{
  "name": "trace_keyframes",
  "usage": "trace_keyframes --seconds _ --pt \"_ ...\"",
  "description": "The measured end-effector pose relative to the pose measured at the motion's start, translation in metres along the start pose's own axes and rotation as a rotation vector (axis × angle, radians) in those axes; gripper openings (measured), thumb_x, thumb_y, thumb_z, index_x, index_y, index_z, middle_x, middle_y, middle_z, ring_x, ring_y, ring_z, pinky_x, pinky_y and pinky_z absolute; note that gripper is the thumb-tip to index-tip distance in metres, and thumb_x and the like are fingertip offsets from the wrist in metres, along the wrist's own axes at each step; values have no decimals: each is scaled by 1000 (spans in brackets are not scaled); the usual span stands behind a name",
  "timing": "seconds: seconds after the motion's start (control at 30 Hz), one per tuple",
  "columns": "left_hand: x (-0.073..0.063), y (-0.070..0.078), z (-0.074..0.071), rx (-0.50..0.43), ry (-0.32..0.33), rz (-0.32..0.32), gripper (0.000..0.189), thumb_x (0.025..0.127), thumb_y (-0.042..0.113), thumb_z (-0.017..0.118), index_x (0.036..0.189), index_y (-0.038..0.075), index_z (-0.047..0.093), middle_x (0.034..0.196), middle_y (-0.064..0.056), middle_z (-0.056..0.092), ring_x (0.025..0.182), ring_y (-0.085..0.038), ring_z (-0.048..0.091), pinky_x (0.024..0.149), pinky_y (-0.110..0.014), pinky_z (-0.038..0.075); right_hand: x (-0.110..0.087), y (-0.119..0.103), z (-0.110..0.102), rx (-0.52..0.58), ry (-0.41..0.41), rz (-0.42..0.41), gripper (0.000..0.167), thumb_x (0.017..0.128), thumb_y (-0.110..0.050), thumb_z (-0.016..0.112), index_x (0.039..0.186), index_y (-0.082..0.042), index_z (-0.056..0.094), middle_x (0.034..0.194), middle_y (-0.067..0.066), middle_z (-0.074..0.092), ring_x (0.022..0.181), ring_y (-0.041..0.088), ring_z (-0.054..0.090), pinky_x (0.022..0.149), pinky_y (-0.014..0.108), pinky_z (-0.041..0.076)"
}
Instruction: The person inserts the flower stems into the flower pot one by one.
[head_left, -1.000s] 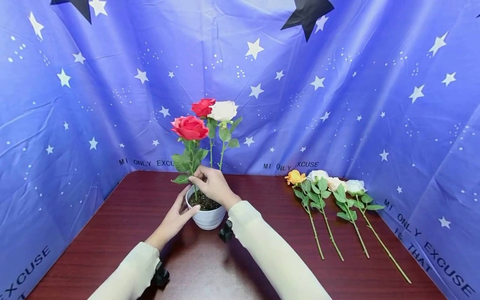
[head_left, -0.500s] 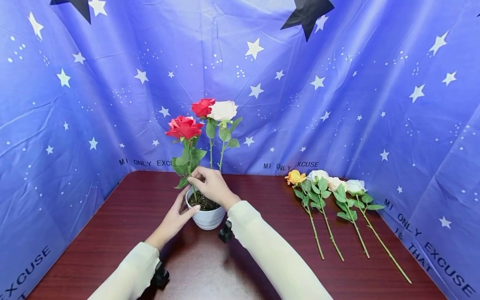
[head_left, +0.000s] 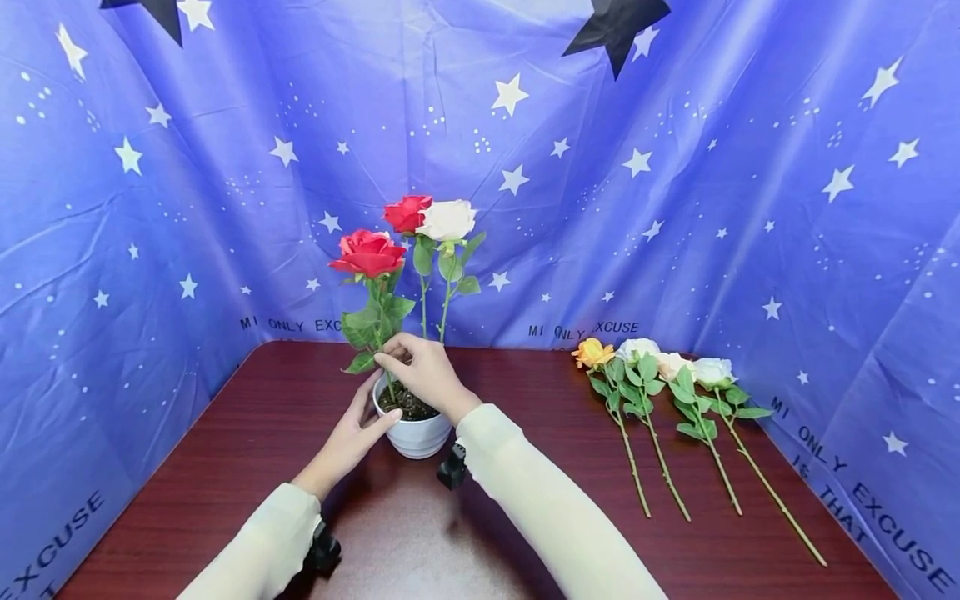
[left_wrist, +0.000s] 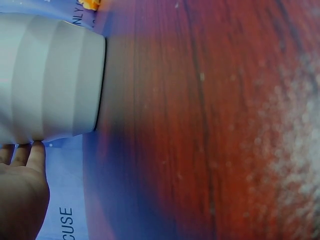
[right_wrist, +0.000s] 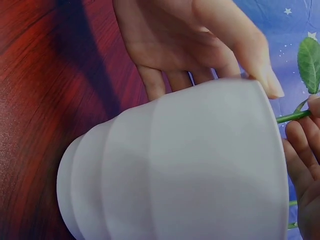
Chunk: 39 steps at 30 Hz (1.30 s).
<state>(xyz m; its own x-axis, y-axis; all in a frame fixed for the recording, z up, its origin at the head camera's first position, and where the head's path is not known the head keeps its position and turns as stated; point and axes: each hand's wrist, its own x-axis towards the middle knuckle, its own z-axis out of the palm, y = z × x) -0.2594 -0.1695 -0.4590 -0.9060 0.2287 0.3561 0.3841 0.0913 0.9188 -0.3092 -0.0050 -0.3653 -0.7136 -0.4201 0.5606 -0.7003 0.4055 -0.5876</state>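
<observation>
In the head view a white ribbed flowerpot (head_left: 416, 442) filled with dark soil (head_left: 411, 405) stands on the table. My left hand (head_left: 352, 435) holds the pot's left side, its thumb over the rim and its fingers along the wall, as the right wrist view also shows. Just above the soil, my right hand (head_left: 429, 373) pinches the green stem (right_wrist: 294, 116) of a red rose (head_left: 367, 253), which stands in the pot leaning left. Behind it rise a second red rose (head_left: 407, 214) and a white rose (head_left: 447, 220); my right hand hides their lower stems.
Several roses lie on the right of the dark red table (head_left: 225, 450): a yellow rose (head_left: 594, 354), a peach rose (head_left: 672, 366) and white ones (head_left: 713, 371), stems toward the front. A blue star-patterned cloth (head_left: 570, 233) hangs behind and at both sides.
The front red rose has tilted left, its bloom moving away from the other two. Its leaves have turned slightly. Both hands keep nearly the same place on pot and stem.
</observation>
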Motion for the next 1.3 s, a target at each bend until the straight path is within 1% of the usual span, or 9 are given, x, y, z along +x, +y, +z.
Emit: trace_keyframes --seconds 0.1,0.2,0.37,0.77,1.0,1.13,1.3 --pt "0 0 1 -1 1 6 76 101 12 61 161 15 14 161 -21 24 145 -36 27 114 -49 28 -1 1 0 -1 8 6 16 96 -26 71 102 -12 72 91 -2 73 80 3 65 73 19 52" --pt "1 0 1 -1 5 7 76 101 11 61 161 14 15 161 -20 24 145 -36 27 114 -51 28 -1 1 0 6 9 7 16 96 -27 71 103 -12 72 91 -3 73 79 2 65 73 19 52" --pt "1 1 1 13 7 0 76 101 12 61 161 15 14 161 -20 24 145 -37 27 114 -51 28 -1 0 -1 33 -2 21 16 96 -28 70 103 -13 72 90 -5 73 79 2 64 72 19 52" --pt "1 2 1 -10 9 -5 76 101 10 60 161 15 15 160 -21 25 143 -35 30 113 -51 28 -3 2 -4 51 -17 44 18 96 -31 70 104 -16 72 90 -9 72 79 -1 64 74 19 53" --pt "0 3 1 -3 14 -12 76 101 10 60 161 12 14 160 -24 25 144 -38 29 114 -51 28 -4 2 -10 34 -6 15 15 95 -28 71 104 -15 72 90 -6 73 78 1 64 72 19 53" --pt "0 3 1 0 16 -28 76 101 12 61 161 13 14 159 -24 26 144 -38 29 114 -49 29 -6 2 -15 28 -13 4 13 95 -25 72 104 -15 71 90 -5 73 77 1 65 71 20 53" --pt "0 1 1 -4 22 -12 75 100 10 61 160 13 16 159 -24 26 144 -37 29 114 -50 28 -10 3 -23 38 -19 6 13 96 -25 71 104 -16 71 89 -6 73 76 2 64 68 20 54"
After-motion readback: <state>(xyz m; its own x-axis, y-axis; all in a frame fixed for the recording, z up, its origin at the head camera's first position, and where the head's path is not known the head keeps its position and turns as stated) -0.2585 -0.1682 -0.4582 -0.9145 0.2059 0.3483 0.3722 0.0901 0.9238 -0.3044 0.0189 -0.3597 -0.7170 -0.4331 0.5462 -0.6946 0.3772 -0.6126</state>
